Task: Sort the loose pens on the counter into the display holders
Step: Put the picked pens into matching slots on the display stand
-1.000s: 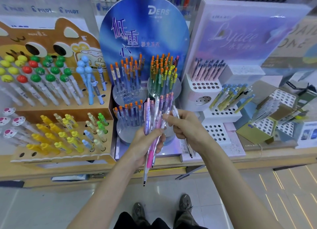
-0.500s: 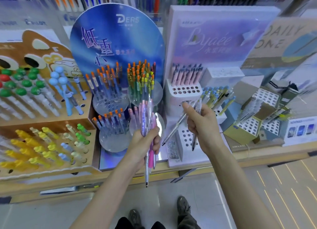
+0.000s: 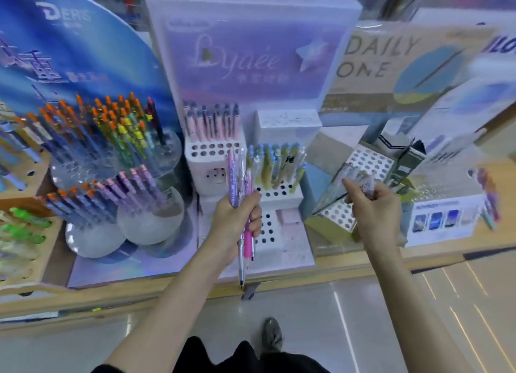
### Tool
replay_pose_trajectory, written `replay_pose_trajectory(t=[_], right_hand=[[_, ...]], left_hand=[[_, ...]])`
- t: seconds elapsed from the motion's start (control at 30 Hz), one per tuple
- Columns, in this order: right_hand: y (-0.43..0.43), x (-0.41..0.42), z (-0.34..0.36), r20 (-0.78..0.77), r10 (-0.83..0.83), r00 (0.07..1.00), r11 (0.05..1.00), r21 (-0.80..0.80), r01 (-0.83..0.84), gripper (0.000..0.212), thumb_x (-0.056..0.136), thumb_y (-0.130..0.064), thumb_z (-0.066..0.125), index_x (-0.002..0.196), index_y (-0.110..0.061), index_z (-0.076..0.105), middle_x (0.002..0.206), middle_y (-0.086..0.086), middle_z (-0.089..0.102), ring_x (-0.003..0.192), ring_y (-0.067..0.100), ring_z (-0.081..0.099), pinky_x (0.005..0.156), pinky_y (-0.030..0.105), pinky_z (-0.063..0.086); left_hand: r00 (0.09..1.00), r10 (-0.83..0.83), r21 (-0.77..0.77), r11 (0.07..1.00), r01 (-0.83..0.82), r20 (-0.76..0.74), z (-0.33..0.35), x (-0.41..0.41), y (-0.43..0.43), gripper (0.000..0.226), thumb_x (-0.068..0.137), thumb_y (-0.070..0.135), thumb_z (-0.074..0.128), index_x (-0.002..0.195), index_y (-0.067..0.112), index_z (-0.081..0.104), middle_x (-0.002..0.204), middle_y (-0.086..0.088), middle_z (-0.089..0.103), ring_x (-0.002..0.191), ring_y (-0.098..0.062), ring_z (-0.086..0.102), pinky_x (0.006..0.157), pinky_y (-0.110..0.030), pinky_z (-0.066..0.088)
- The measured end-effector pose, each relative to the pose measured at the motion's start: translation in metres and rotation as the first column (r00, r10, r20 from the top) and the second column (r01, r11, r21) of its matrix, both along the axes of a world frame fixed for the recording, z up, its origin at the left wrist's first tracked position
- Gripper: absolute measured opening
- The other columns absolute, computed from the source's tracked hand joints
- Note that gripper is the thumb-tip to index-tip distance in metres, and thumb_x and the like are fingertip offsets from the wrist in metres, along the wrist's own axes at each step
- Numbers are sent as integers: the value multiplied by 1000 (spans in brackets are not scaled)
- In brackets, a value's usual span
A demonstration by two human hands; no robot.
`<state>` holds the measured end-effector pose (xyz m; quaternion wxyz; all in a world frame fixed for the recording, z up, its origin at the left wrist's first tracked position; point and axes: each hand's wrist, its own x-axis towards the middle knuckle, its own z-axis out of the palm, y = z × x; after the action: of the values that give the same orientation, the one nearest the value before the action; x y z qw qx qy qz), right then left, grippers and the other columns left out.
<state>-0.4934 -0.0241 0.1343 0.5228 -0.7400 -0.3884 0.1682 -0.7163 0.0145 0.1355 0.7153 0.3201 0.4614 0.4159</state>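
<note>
My left hand (image 3: 237, 222) grips a bunch of pens (image 3: 242, 183), pink, purple and clear, upright in front of the white stepped holder (image 3: 279, 233) with round holes. My right hand (image 3: 377, 205) holds a clear pen (image 3: 360, 177), blurred by motion, over the tilted olive-sided holder (image 3: 335, 219) with a white perforated top. How many pens the right hand has is unclear.
A blue round display (image 3: 83, 93) with orange-capped pens stands at left, next to a wooden holder (image 3: 25, 233) with green pens. Pink pens (image 3: 212, 121) fill the white holder's top tier. A "DAILY ONE" card (image 3: 377, 63) stands behind. The counter's wooden front edge (image 3: 167, 297) runs below.
My right hand has carried its pen rightward from the white stepped holder to the tilted olive holder. The view has swung right. My left hand keeps its bunch.
</note>
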Motion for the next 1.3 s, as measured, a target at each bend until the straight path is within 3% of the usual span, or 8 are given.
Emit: replay_pose_trajectory(t=[0.13, 0.3, 0.5, 0.7, 0.8, 1.0, 1.17, 1.3], right_hand=[[4, 39, -18, 102, -5, 995, 997, -73, 13, 53, 84, -40, 69, 70, 8, 53, 61, 28, 50, 52, 21, 39, 45, 39, 40], [3, 51, -30, 174, 106, 979, 991, -99, -89, 56, 86, -41, 66, 64, 7, 46, 54, 20, 42, 49, 21, 31, 49, 35, 28], [9, 41, -41, 147, 186, 971, 982, -64, -178, 54, 88, -29, 68, 56, -21, 25, 50, -6, 23, 45, 9, 23, 42, 19, 22], [17, 32, -42, 343, 311, 886, 950, -143, -278, 45, 87, -24, 68, 60, -19, 33, 48, -12, 27, 41, 8, 24, 43, 20, 21], [21, 23, -48, 260, 322, 911, 938, -218, -269, 38, 90, -25, 66, 66, -10, 41, 52, -7, 33, 48, 12, 29, 51, 31, 23], [9, 26, -50, 185, 296, 937, 940, -228, -252, 43, 94, -24, 58, 60, -29, 32, 51, -11, 36, 47, 5, 34, 46, 16, 29], [7, 34, -50, 178, 312, 933, 928, -270, -259, 43, 95, -20, 57, 59, -27, 34, 51, -9, 36, 50, 9, 36, 50, 29, 26], [0, 43, -47, 54, 368, 928, 911, -219, -349, 24, 92, -37, 59, 79, -21, 49, 66, -5, 49, 58, 4, 48, 54, 27, 35]], left_hand=[[1000, 12, -4, 1000, -12, -3, -4, 37, -2, 9, 93, 8, 55, 85, 11, 51, 46, 6, 41, 35, -8, 35, 36, -19, 34], [998, 64, -5, 998, -65, -11, -7, 59, -8, 11, 92, 9, 55, 83, 12, 50, 46, 5, 41, 35, -9, 35, 37, -19, 34], [995, 98, -9, 995, -98, -25, -8, 63, -13, 14, 92, 10, 56, 82, 13, 47, 47, 5, 39, 35, -10, 34, 37, -21, 35], [993, 115, 2, 993, -115, -36, -11, 63, -15, 11, 93, 11, 56, 85, 12, 48, 48, 4, 40, 36, -9, 35, 37, -21, 36], [991, 128, -5, 992, -129, -36, -14, 63, -17, 13, 92, 11, 57, 84, 12, 47, 48, 4, 40, 36, -9, 35, 37, -21, 36], [990, 138, 13, 990, -137, -31, -14, 63, -19, 12, 93, 11, 56, 85, 12, 47, 48, 4, 41, 36, -10, 36, 38, -21, 36], [990, 138, 14, 990, -137, -27, -12, 67, -20, 11, 93, 10, 55, 86, 12, 48, 47, 4, 41, 36, -9, 36, 38, -20, 37], [993, 118, -1, 993, -119, -27, -12, 72, -22, 10, 92, 12, 56, 85, 13, 49, 48, 5, 42, 36, -9, 36, 38, -21, 37]])
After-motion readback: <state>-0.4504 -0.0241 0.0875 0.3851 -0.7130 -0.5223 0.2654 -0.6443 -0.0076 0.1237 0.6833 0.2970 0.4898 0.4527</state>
